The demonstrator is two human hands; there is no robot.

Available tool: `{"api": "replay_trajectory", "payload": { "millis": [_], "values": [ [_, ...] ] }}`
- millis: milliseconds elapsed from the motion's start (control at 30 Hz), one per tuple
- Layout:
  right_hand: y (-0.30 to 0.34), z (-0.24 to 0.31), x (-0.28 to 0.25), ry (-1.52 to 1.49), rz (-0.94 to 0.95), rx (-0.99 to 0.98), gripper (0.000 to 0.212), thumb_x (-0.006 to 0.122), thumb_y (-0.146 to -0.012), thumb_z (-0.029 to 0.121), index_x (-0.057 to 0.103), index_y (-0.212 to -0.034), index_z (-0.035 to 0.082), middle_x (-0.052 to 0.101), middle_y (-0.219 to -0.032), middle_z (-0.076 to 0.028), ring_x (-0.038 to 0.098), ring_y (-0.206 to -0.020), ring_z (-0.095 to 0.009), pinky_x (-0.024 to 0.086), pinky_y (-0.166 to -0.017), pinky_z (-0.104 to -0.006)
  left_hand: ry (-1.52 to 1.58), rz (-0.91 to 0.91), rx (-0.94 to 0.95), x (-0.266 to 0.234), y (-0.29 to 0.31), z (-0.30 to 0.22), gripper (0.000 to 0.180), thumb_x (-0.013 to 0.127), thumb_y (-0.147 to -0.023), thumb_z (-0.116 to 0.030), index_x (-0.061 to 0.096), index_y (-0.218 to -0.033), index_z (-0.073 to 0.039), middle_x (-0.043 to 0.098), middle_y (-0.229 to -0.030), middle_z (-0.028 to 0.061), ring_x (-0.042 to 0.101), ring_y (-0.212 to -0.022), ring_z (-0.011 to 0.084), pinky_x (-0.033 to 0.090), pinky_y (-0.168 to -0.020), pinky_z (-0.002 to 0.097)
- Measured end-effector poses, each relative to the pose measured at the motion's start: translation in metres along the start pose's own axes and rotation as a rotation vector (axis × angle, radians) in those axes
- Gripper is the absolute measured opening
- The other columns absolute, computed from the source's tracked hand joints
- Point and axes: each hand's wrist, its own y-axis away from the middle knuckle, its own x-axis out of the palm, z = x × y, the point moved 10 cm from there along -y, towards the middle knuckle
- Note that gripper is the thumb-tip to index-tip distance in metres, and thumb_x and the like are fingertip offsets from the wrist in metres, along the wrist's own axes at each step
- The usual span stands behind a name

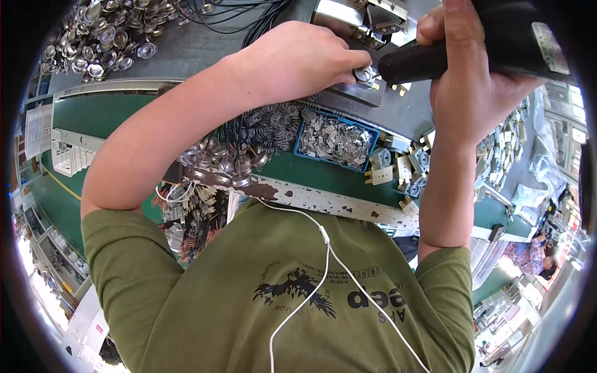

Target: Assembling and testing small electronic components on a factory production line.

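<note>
My left hand (305, 59) reaches over the bench with its fingers closed in a pinch at a small light-coloured part (365, 76), which sits on a metal block (357, 93). The fingers partly hide this part, so its kind is unclear. My right hand (466, 81) is wrapped around a black power tool (413, 62) with a tapered nose and a pale label. The tool's nose points left, close to the small part and my left fingertips. Beyond them stands a metal fixture (385, 22).
A blue tray (298, 144) of small metal pieces lies nearest me, beside a pile of springs (267, 127). Plug-like parts (382, 174) crowd the right. Shiny round metal parts (102, 37) heap up at the far left, near black cables (249, 15). A worn white bench edge (298, 198) runs before me.
</note>
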Motion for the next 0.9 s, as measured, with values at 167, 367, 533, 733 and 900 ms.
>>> {"api": "replay_trajectory", "payload": {
  "millis": [167, 367, 533, 733, 900],
  "values": [
    [0.002, 0.014, 0.011, 0.001, 0.123, -0.096, 0.017, 0.073, -0.093, 0.000, 0.065, -0.108, -0.004, 0.072, -0.091, -0.010, 0.063, -0.060, -0.010, 0.050, -0.052, -0.0223, -0.031, 0.061, 0.012, -0.017, -0.003, -0.006, 0.023, 0.067, -0.095, -0.024, 0.066, -0.113, -0.009, 0.069, -0.085, 0.0080, 0.071, -0.085, 0.0284, 0.056, -0.072, 0.0420],
    [-0.010, 0.035, -0.021, 0.067, 0.152, -0.601, 0.019, 0.069, -0.097, 0.002, 0.058, -0.112, -0.001, 0.072, -0.099, -0.014, 0.060, -0.057, -0.012, 0.053, -0.056, -0.0256, -0.093, 0.074, 0.125, -0.004, -0.009, -0.015, 0.034, 0.064, -0.098, -0.030, 0.064, -0.123, -0.009, 0.069, -0.094, 0.0142, 0.070, -0.085, 0.0334, 0.056, -0.070, 0.0434],
    [-0.005, 0.023, -0.022, 0.027, 0.082, -0.507, 0.018, 0.069, -0.097, 0.002, 0.059, -0.111, -0.001, 0.071, -0.095, -0.014, 0.060, -0.057, -0.012, 0.053, -0.056, -0.0257, -0.152, 0.016, 0.280, 0.000, 0.020, -0.088, 0.005, 0.071, -0.076, -0.019, 0.071, -0.080, -0.015, 0.069, -0.081, -0.0010, 0.067, -0.084, 0.0165, 0.047, -0.078, 0.0322],
    [-0.019, 0.029, -0.022, -0.050, -0.041, -0.437, 0.017, 0.069, -0.097, 0.002, 0.059, -0.111, -0.001, 0.070, -0.091, -0.012, 0.060, -0.057, -0.012, 0.052, -0.055, -0.0257, -0.099, 0.123, 0.301, 0.025, 0.032, -0.093, 0.004, 0.069, -0.078, -0.018, 0.070, -0.075, -0.016, 0.068, -0.076, -0.0031, 0.067, -0.085, 0.0155, 0.047, -0.078, 0.0307],
    [-0.030, 0.034, -0.019, -0.111, -0.123, -0.373, 0.017, 0.069, -0.098, 0.003, 0.059, -0.111, -0.002, 0.068, -0.087, -0.011, 0.059, -0.057, -0.012, 0.051, -0.055, -0.0257, 0.063, 0.106, 0.241, 0.025, 0.027, -0.082, 0.009, 0.066, -0.082, -0.019, 0.069, -0.079, -0.011, 0.068, -0.075, 0.0026, 0.070, -0.080, 0.0229, 0.054, -0.072, 0.0386]
  ]
}}
